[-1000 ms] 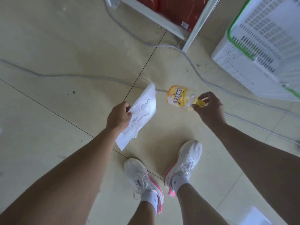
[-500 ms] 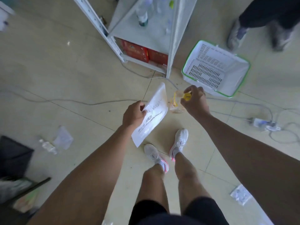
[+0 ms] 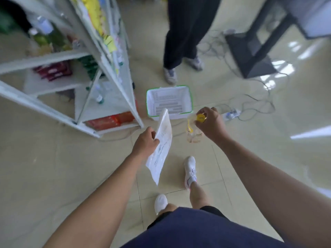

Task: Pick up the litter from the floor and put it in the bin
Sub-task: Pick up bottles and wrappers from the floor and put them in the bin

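Note:
My left hand (image 3: 145,142) grips a flat white plastic bag (image 3: 160,147) with faint print, which hangs down from my fingers. My right hand (image 3: 211,125) pinches the yellow cap of a drink pouch (image 3: 192,132) that dangles below it, seen almost edge-on. A white basket with a green rim (image 3: 151,104) stands on the floor just beyond both hands; nothing shows inside it. Both hands are held at about waist height, close together, in front of my feet.
A white shelf rack (image 3: 114,74) with bottles and red packs stands at the left. Another person's legs (image 3: 180,42) are behind the basket. Grey cables and a power strip (image 3: 232,114) lie on the floor at right, near a black stand (image 3: 254,51).
The view has risen from a crouch to standing, and I have stepped so the basket now lies straight ahead. Both hands keep their hold on the bag and the pouch.

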The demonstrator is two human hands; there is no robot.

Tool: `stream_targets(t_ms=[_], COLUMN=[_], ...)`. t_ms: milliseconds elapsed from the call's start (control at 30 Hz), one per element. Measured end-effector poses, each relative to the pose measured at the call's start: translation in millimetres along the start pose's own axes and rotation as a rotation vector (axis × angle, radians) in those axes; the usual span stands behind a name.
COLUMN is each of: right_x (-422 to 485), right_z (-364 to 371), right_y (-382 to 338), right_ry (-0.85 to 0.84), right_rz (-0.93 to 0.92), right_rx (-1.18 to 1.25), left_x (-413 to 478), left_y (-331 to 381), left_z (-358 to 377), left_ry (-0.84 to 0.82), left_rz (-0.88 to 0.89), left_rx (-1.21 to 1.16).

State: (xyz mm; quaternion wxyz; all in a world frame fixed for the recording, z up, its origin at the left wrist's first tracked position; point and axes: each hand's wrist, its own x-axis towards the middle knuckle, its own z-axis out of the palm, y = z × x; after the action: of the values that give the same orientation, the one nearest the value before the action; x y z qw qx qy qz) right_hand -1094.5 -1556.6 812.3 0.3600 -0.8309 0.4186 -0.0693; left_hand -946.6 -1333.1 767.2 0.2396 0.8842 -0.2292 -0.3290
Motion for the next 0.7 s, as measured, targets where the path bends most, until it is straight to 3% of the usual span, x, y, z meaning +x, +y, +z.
stream_targets(t_ms=[300, 500, 700], right_x=[-199, -362, -538], right_z=[-157, -255, -306], right_y=[102, 219, 342], right_ry=[0.345, 0.569, 0.68], right_rz=[0.341, 0.655, 0.946], right_rx=[0.073, 0.09, 0.142], left_x=[-88, -196, -324], left_y=[148, 257, 327], left_z=[103, 235, 395], left_ry=[-0.331, -0.539, -0.765], left_rz=[0.42, 0.653, 0.862], left_rx=[0.21, 0.376, 0.478])
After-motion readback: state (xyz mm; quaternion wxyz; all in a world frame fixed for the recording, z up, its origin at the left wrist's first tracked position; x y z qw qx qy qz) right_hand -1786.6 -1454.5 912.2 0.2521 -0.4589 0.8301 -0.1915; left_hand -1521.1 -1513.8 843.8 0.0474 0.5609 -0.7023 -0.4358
